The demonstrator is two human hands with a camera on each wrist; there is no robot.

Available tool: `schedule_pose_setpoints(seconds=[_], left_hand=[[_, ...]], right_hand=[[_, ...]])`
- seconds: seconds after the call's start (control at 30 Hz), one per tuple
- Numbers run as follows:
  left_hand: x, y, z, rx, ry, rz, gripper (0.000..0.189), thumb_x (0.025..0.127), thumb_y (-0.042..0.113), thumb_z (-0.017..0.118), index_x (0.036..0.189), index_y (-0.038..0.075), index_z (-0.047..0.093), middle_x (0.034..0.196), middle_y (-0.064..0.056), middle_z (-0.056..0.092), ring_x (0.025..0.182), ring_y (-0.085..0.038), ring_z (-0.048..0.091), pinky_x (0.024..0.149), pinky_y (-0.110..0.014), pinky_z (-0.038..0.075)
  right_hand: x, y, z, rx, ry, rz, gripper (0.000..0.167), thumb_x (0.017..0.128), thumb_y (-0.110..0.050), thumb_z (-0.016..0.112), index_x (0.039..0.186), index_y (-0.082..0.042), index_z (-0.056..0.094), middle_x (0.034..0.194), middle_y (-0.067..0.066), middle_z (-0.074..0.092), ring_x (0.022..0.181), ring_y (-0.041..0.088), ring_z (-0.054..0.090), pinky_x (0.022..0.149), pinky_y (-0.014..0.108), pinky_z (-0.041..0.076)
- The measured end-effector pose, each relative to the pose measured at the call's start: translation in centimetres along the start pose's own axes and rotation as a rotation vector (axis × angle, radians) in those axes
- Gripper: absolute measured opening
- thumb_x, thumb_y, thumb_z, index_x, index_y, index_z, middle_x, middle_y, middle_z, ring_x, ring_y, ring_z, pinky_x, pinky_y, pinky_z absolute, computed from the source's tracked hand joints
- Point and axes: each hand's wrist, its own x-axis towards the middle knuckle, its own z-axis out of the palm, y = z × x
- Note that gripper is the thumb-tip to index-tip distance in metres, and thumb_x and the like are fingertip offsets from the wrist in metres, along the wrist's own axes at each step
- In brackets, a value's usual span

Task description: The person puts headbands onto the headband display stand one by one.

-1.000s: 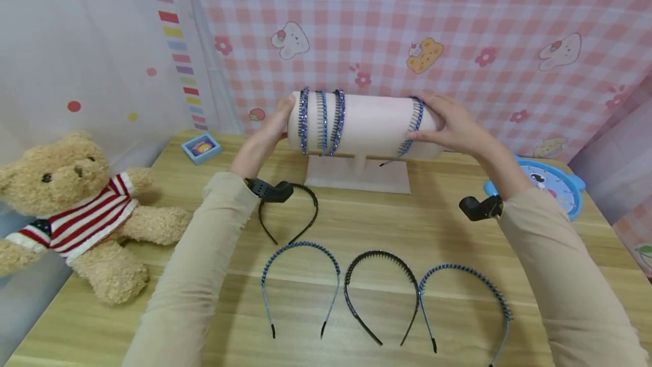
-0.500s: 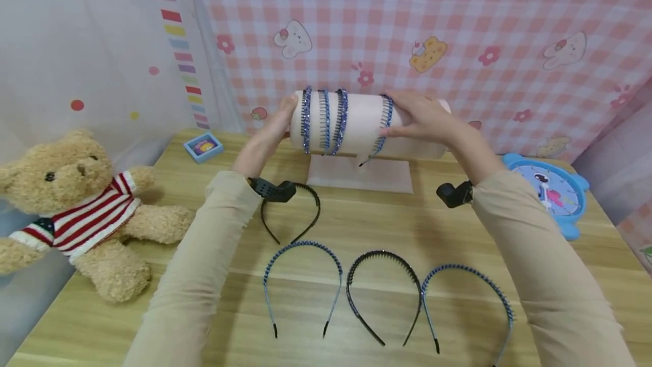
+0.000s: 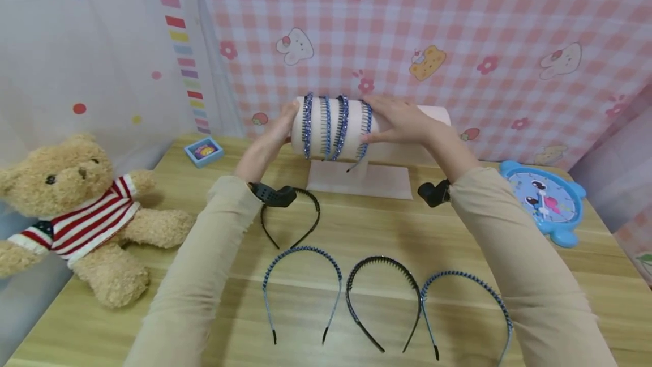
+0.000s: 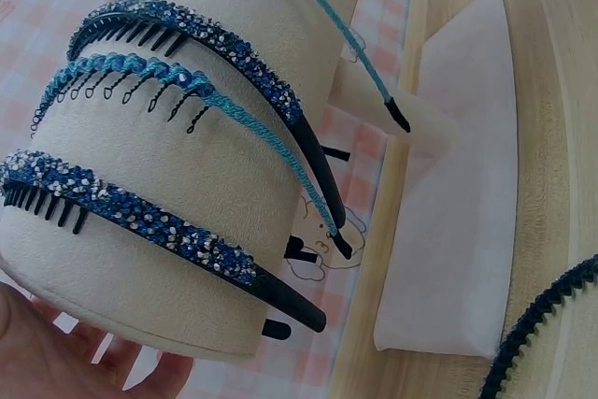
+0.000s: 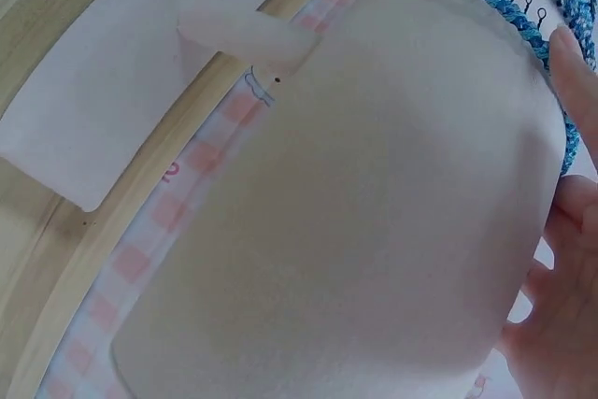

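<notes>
Left hand flat on roll end | right hand pinching blue headband | no readable writing

The display roll is bare right of its 4 headbands; 4 more headbands crowd the table front, apparently leaving passable gaps.

Blue headband on the cream display roll

A thin light-blue toothed headband straddles the horizontal cream cylinder stand, fourth from its left end, just beside three blue headbands; its black-tipped end hangs free below the roll.
</notes>
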Motion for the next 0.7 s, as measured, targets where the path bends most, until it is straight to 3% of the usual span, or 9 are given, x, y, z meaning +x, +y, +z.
schedule_pose_setpoints(seconds=[0.4,0.57,0.7], left_hand=[[0.0,-0.1,0.1,0.002,-0.011,-0.008,0.063,0.096,0.052,0.015,0.147,0.017,0.0,0.155,-0.004,-0.004,0.141,-0.023,0.007,0.113,-0.044,0.022],[0.1,0.0,0.0,0.005,-0.008,-0.022,0.063,0.096,0.052,0.014,0.147,0.018,0.0,0.155,-0.003,-0.006,0.141,-0.022,0.006,0.112,-0.043,0.022],[0.1,0.1,-0.1,0.01,-0.014,-0.026,0.063,0.096,0.052,0.014,0.147,0.019,0.0,0.155,-0.003,-0.004,0.141,-0.021,0.006,0.113,-0.042,0.021]], right_hand=[[0.4,-0.6,0.3,-0.013,-0.025,0.025,0.091,0.083,-0.054,0.056,0.148,-0.015,0.006,0.153,0.012,0.013,0.14,0.039,0.011,0.111,0.06,0.007],[0.0,-0.4,0.3,0.126,0.062,0.014,0.098,0.08,-0.051,0.062,0.148,-0.016,0.001,0.154,0.01,0.011,0.141,0.032,0.014,0.114,0.052,0.011],[-1.1,-0.3,0.3,0.291,0.195,0.035,0.086,0.082,-0.044,0.064,0.147,-0.017,0.015,0.153,0.008,0.018,0.14,0.029,0.017,0.114,0.051,0.015]])
